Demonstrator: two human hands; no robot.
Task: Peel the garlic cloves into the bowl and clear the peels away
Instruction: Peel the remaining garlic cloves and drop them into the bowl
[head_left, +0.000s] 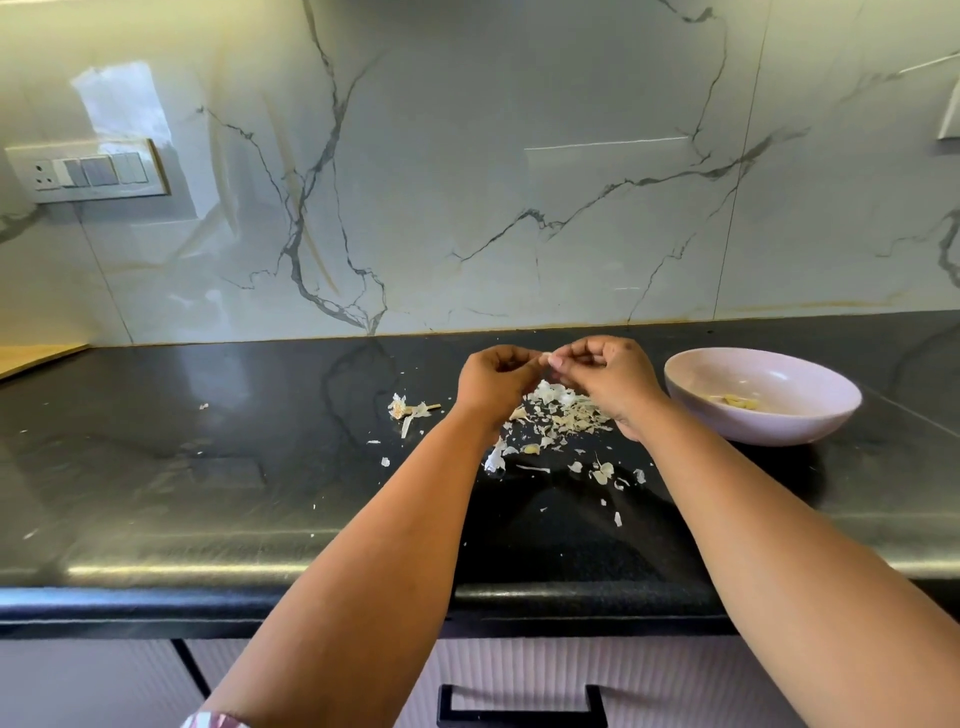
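Observation:
My left hand (496, 382) and my right hand (608, 376) meet above the black counter, fingers curled, both pinching one small garlic clove (546, 358) between their fingertips. Under them lies a heap of white and tan garlic peels (558, 415), with several flakes scattered toward the counter's front. A garlic stem with papery skin (410, 410) lies to the left of the heap. A pale lilac bowl (691, 387) stands to the right of my right hand, with peeled cloves (735, 401) in its bottom.
The black stone counter (208, 467) runs left and right, its rounded front edge close to me. A marble wall rises behind it, with a switch panel (88, 171) at the left. A wooden board corner (36, 356) shows at the far left. A drawer handle (522, 704) sits below.

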